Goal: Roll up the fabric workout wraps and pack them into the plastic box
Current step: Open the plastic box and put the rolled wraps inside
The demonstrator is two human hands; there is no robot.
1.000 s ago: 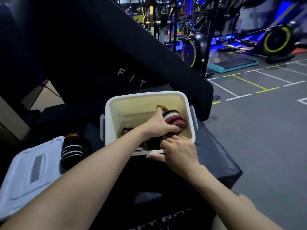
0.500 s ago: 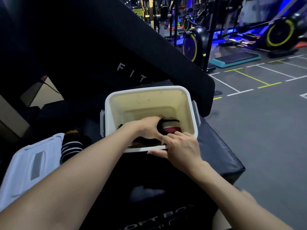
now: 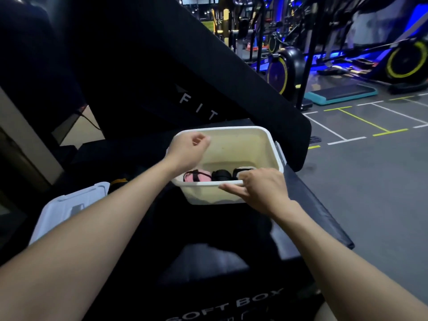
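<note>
Lifting my left hand out of the box, one more roll packed.

At lower left the white lid (image 3: 67, 205) is lying off, with an unpacked dark wrap (image 3: 119, 183) peeking beside it. My left hand (image 3: 188, 150), which was pressing a roll down a moment ago, is now hovering loosely curled and holding nothing over the plastic box (image 3: 231, 144) at centre; three rolled wraps (image 3: 220, 176) are sitting along its near wall. My right hand (image 3: 261, 188) is gripping that near rim. I'm reading "FIT" on the black pad (image 3: 199, 107) above, "SOFT BOX" on the plyo box (image 3: 227, 304) at the bottom.
</note>
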